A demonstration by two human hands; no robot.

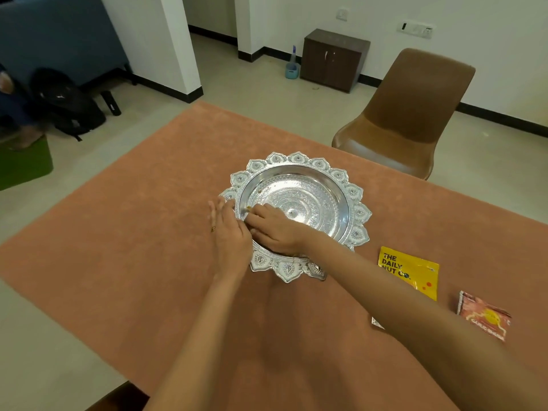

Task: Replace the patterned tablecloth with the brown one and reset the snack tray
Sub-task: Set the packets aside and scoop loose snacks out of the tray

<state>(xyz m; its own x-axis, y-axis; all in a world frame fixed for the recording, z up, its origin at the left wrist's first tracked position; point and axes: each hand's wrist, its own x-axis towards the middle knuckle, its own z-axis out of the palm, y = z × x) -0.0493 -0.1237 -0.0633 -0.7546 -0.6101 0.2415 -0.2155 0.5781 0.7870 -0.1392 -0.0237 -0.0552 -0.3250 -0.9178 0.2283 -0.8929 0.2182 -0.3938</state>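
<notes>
Brown tablecloth (142, 238) covers the whole table, lying smooth. Near its middle stands the silver snack tray (353, 191), its scalloped rim ornate. Both forearms reach forward to the tray's left side. The left hand (231, 232) lies with straight fingers against the outer rim. The right hand (275, 226) crosses over into the bowl, its fingers bent down at the inner wall beside a few brown crumbs (248, 207); whether it pinches anything I cannot tell. A yellow nut packet (412, 271) and a red packet (483, 315) lie flat to the tray's right.
</notes>
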